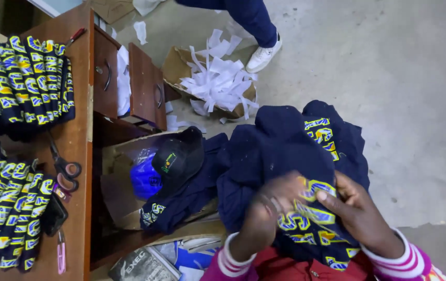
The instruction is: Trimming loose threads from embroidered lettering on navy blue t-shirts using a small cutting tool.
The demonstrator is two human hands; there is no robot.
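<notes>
Grey floor fills the right. Low in the frame, left hand (264, 213) and right hand (355, 211) pinch the shirt (285, 140), spreading its letters.

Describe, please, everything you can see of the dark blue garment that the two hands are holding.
The dark blue garment looks like soft knit fabric, bunched in a heap on the person's lap above red cloth. Yellow, blue and white lettering runs across it. The left hand, blurred, and the right hand both grip the lettered part near its lower edge. Small pale specks dot the fabric.
</notes>
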